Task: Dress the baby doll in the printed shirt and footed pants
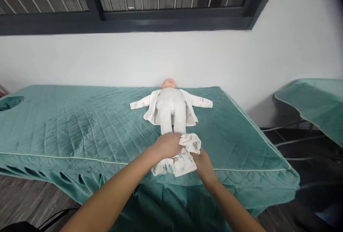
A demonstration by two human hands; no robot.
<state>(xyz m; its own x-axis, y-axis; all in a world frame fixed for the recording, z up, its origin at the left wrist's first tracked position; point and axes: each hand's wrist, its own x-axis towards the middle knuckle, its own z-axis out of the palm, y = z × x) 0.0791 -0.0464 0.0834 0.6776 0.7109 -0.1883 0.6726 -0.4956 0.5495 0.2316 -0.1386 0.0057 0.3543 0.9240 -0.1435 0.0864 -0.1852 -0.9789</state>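
A baby doll (171,108) lies on its back on a teal quilted bed (80,124), head toward the wall. It wears an open white printed top with the sleeves spread out. At the doll's feet lies a bunched pair of white printed trousers (179,161). My left hand (167,144) is closed on the top of the bunched cloth, right at the doll's legs. My right hand (203,164) grips the cloth's right edge. The doll's feet are hidden behind my left hand and the cloth.
A white wall runs close behind the bed, with a dark-framed window above. A second teal-covered bed (316,107) stands at the right across a gap of dark floor. A round face hole (10,102) is at the bed's far left.
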